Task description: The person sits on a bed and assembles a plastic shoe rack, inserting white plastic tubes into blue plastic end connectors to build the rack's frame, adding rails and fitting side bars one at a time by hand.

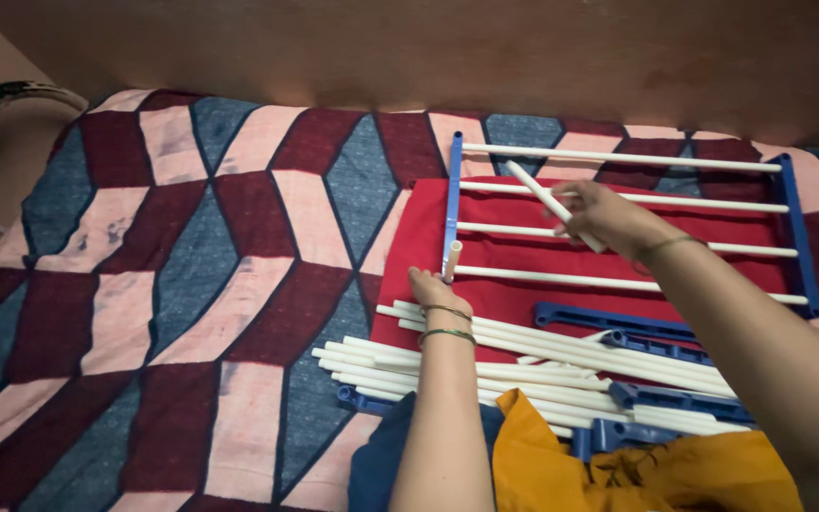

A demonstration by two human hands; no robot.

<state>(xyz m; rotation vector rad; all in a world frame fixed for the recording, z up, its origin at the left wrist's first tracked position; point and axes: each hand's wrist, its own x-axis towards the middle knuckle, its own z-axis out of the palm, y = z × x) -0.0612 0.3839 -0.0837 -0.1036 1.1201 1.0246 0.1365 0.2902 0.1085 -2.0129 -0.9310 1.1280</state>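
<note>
A rack panel lies on a red cloth (pixel 523 294): two blue plastic side bars, one on the left (pixel 453 194) and one on the right (pixel 801 237), joined by several white rods. My left hand (pixel 431 287) grips a short white tube (pixel 452 259) upright at the near end of the left blue bar. My right hand (pixel 609 220) hovers over the panel's middle rods and holds a loose white rod (pixel 537 190) at a slant, its free end pointing up and left.
A pile of loose white rods (pixel 523 365) and blue connector bars (pixel 656 332) lies near me. Orange fabric (pixel 656 465) covers my lap. A patterned maroon, grey and pink bedspread (pixel 191 265) stretches left; a brown wall (pixel 428 47) runs behind.
</note>
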